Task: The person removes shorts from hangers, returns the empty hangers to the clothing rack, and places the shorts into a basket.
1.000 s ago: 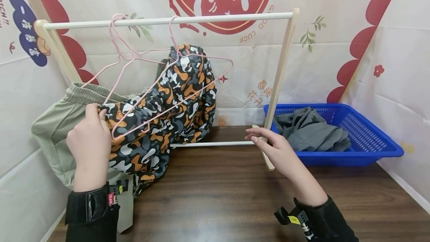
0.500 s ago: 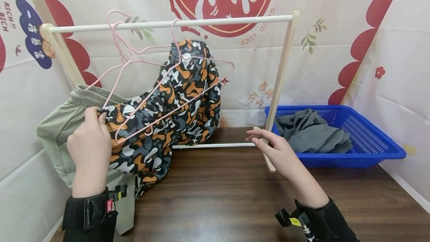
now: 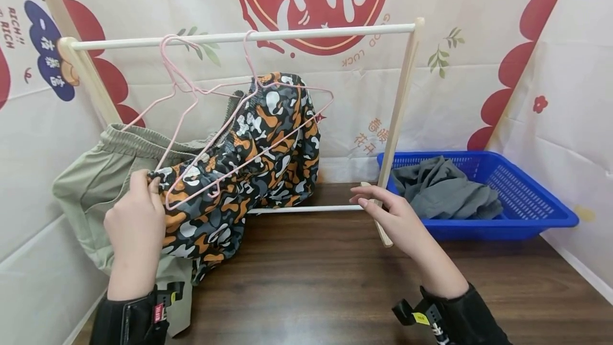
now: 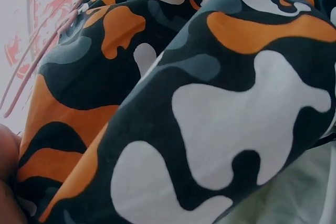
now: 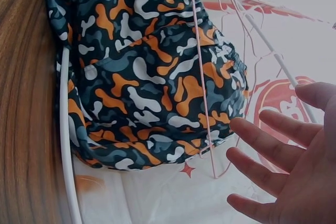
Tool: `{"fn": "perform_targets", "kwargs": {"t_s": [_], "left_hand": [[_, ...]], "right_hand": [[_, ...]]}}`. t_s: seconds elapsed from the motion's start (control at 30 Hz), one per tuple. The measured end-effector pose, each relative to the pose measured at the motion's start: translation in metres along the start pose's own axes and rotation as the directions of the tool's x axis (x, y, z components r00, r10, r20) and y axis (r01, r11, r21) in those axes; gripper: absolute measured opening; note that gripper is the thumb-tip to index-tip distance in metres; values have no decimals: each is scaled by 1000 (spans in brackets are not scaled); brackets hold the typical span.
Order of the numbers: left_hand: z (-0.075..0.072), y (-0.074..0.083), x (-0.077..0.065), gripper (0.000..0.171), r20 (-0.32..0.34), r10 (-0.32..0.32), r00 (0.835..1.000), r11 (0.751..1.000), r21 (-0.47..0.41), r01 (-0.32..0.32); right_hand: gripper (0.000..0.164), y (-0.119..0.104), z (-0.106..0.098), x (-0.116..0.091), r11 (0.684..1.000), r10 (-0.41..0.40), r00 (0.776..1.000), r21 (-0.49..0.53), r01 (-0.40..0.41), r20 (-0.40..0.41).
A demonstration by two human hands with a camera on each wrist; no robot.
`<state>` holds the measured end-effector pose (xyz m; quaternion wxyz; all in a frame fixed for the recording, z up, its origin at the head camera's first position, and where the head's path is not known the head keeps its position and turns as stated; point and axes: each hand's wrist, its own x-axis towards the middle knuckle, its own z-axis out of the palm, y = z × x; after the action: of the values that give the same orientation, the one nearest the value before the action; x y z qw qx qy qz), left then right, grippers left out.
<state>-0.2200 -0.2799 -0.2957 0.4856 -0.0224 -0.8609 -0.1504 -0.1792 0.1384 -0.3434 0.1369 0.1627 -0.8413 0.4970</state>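
My left hand (image 3: 136, 228) pinches the left corner of the waistband of camouflage-print shorts (image 3: 206, 222) in black, orange, white and grey. The elastic waist slants up to the right, and the far side bulges behind a pink hanger (image 3: 268, 154). This hanger hooks over the rack's top rail (image 3: 306, 33) and lies across the front of the shorts. In the left wrist view the printed cloth (image 4: 231, 119) fills most of the frame. My right hand (image 3: 390, 217), fingers spread and holding nothing, hovers by the rack's right post (image 3: 399, 111).
Pale green trousers (image 3: 96, 190) hang at the left, partly behind the shorts, with more pink hangers (image 3: 174, 76) above them. A blue basket (image 3: 531, 212) holding dark grey cloth (image 3: 445, 190) stands at the right. The rack's lower bar (image 3: 306, 208) runs low over the wooden table (image 3: 306, 281).
My left hand has shifted slightly right and down with the waistband corner. The far side of the shorts has risen, then sunk, moving right. The left hangers have swung. My right hand stays put.
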Motion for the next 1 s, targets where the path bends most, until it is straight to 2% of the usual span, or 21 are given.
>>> {"fn": "perform_targets", "kwargs": {"t_s": [0.1, 0.23, 0.33, 0.47, 0.7, 0.87, 1.0], "left_hand": [[3, 1, -6, 23, 3, 21, 1000, 1000, 0, -21], [6, 2, -11, 22, 44, 13, 999, 1000, -13, -13], [10, 4, -12, 22, 94, -9, 996, 1000, -27, 12], [15, 6, -13, 23, 127, -32, 991, 998, -48, 38], [14, 1, -20, 23, 231, -105, 967, 992, -50, 119], [14, 0, -21, 25, 217, -85, 972, 993, -68, 102], [17, 2, -19, 25, 244, -70, 967, 992, -89, 94]], "right_hand": [[32, 1, 1, -3, 1000, 10, 1000, 7, -10, 3], [32, 2, 3, -6, 1000, 12, 1000, 13, -12, 7], [31, 2, 2, -7, 1000, 12, 1000, 15, -12, 1], [31, 2, 1, -7, 1000, 13, 1000, 15, -13, -8], [33, -1, 3, -5, 999, 38, 999, 1, -38, 3], [33, -3, 2, -1, 999, 40, 999, -20, -41, -4], [32, -3, 0, -2, 999, 42, 999, -34, -42, -24]]}}
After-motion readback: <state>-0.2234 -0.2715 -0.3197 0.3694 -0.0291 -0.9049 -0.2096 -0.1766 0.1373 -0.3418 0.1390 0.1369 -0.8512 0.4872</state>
